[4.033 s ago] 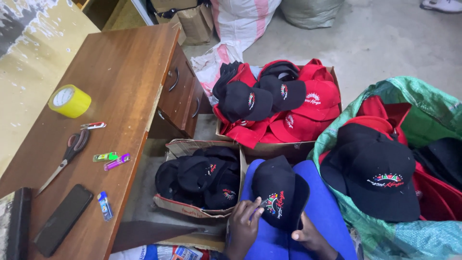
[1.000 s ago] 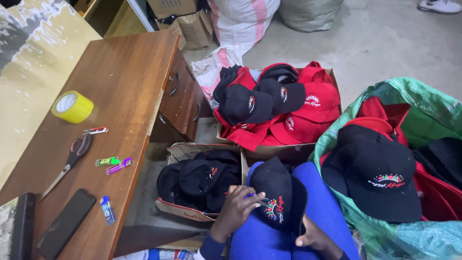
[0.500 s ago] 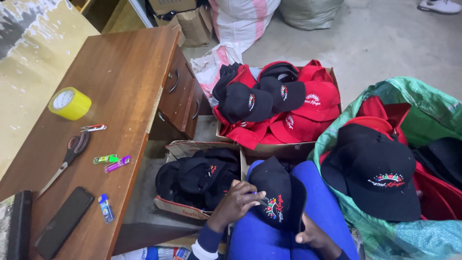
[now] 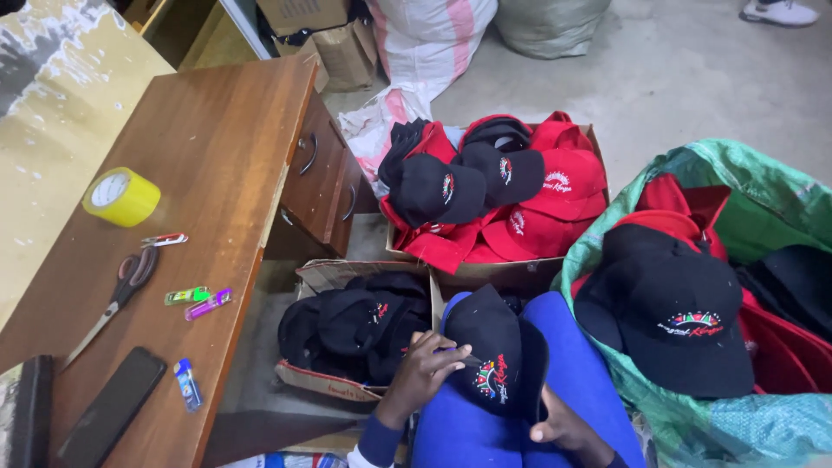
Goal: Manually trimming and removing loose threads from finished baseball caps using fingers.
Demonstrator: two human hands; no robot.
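Down on my left I see a brown wooden surface point(image 4: 208, 156) with drawers, carrying a yellow tape roll point(image 4: 121, 197), scissors point(image 4: 117, 295), a green lighter point(image 4: 187, 295) and a purple one point(image 4: 208, 304) side by side, a small blue lighter point(image 4: 187, 384) and a dark phone point(image 4: 111, 420) near the front edge. Beyond it the room has a grey concrete floor point(image 4: 693, 78), with sacks and cardboard boxes along the far side. A box of red and black caps point(image 4: 503, 199) stands on the floor, a smaller cardboard box of black caps point(image 4: 351, 334) sits just beside the surface, and a green sack point(image 4: 693, 433) on my right holds more caps, a big black one point(image 4: 676, 321) on top. In my lap, over blue trousers, lies the black cap point(image 4: 496, 360) with an embroidered patch. My left hand point(image 4: 425, 368) comes in with the wrist bent, fingers pinched narrow on a thin tool whose tip meets the patch. My right hand point(image 4: 563, 429) rests low at the cap's brim, touching it from below; its fingers are mostly hidden, so I cannot tell how they are set.
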